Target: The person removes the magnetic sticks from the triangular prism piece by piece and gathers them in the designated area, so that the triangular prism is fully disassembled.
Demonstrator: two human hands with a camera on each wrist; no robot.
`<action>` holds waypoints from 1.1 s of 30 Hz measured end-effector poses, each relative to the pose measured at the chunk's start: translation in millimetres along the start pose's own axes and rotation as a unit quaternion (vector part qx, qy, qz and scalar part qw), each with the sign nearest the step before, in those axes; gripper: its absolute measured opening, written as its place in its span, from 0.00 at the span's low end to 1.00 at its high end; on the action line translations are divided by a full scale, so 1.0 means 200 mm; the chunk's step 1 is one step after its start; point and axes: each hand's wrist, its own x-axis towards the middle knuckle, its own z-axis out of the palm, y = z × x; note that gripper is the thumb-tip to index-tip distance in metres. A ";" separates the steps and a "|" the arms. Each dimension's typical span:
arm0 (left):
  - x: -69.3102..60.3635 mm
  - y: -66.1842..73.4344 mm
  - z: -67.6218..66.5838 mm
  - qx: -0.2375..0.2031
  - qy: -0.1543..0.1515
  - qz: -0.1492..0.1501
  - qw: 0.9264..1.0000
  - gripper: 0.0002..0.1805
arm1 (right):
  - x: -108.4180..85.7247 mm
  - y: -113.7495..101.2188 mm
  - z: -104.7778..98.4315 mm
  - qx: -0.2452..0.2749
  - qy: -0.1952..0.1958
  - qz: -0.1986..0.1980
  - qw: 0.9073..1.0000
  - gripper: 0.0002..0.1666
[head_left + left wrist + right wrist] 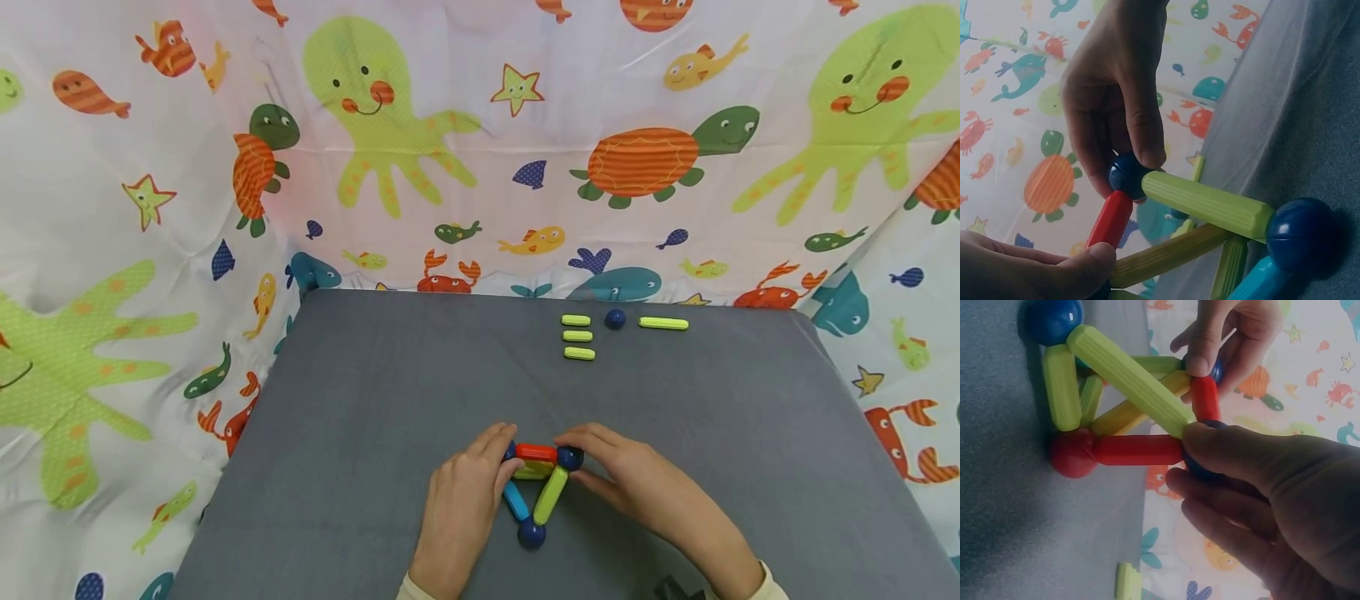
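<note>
Basically, left hand [467, 492] and right hand [637, 475] each pinch a blue ball [571, 459] at the red rod's [536, 452] ends, frame [551, 496] between them on the tabletop [375, 392], so squeeze lightly, evenly, lest it pop apart.

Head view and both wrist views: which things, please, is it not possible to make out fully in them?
Head: the left blue ball, mostly covered by the left hand.
Head: a dark object, cut off by the bottom edge.
Left wrist: the light blue stick, its end cut off by the bottom edge.
Right wrist: the right blue ball, partly covered by the right hand.
</note>
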 end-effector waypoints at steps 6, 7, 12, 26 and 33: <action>0.01 0.00 0.00 0.015 0.002 0.013 1.000 0.20 | -0.01 0.02 0.01 0.005 0.024 -0.023 0.999 0.32; 0.01 0.00 0.00 0.021 0.003 0.016 1.000 0.19 | -0.01 0.02 0.01 0.006 0.026 -0.024 0.999 0.32; 0.01 0.01 0.00 0.037 0.006 0.025 0.999 0.16 | -0.01 0.04 0.03 0.001 0.026 -0.023 0.999 0.33; 0.01 0.01 0.01 0.030 0.000 0.021 0.999 0.15 | -0.02 0.06 0.07 -0.028 0.065 -0.051 0.996 0.34; 0.02 0.01 0.00 0.026 -0.002 0.020 0.999 0.15 | -0.01 0.05 0.07 -0.035 0.066 -0.065 0.995 0.34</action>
